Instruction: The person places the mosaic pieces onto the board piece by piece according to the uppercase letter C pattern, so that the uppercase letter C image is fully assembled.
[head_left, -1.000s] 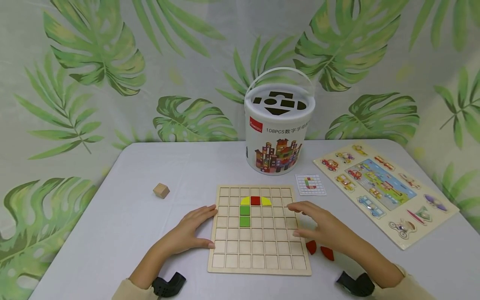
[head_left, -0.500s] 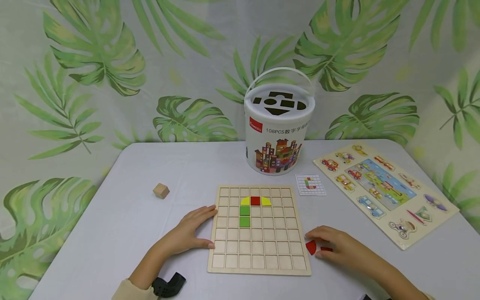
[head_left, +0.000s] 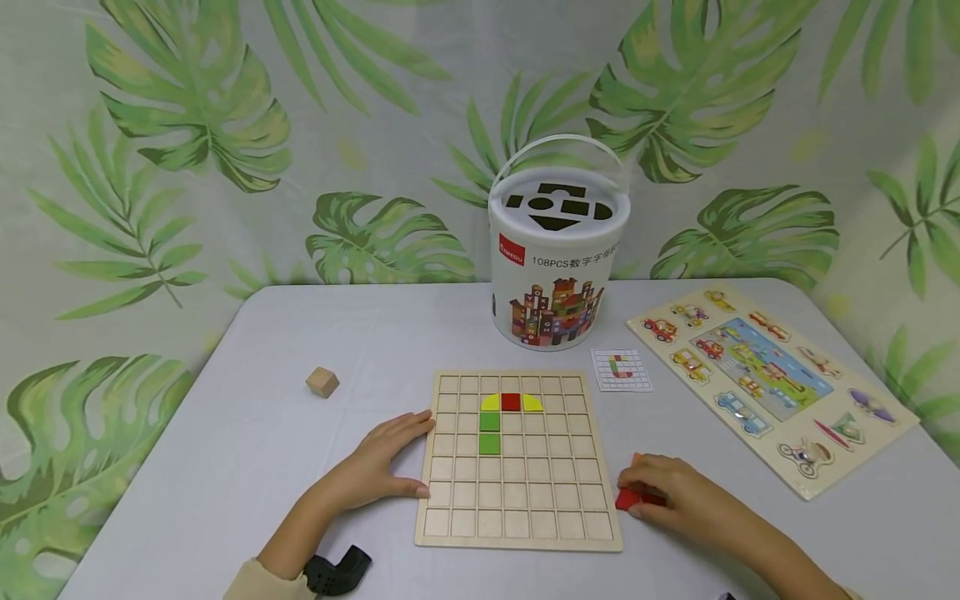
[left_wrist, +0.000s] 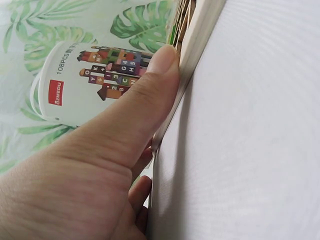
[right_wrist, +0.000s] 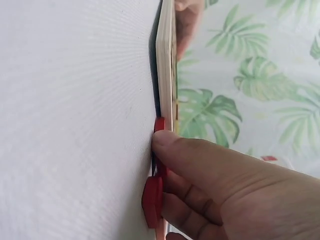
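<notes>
My left hand (head_left: 372,468) rests at the left edge of the wooden grid board (head_left: 517,525), its thumb and fingertips spread along that edge. Right of the board, my right hand (head_left: 678,496) pinches a red quarter-circle tile (head_left: 626,500) between thumb and fingers, low at the tabletop. The right wrist view has the thumb on this tile, while a second red tile (right_wrist: 152,202) lies under the other fingers. Set in the grid are a red square tile (head_left: 511,402), a yellow quarter-circle tile (head_left: 532,403) on its right, another on its left, and two green square tiles (head_left: 489,443).
A pattern card (head_left: 622,370) lies beyond the board's right corner. Behind stands a white lidded bucket (head_left: 551,250). A vehicle puzzle board (head_left: 780,392) lies at the right, and a small wooden cube (head_left: 322,382) at the left. Something orange (head_left: 636,457) peeks out behind my right fingers.
My right hand has moved from above the board's right edge down and right to the red tiles, where its fingers have closed on one. My left hand has stayed put.
</notes>
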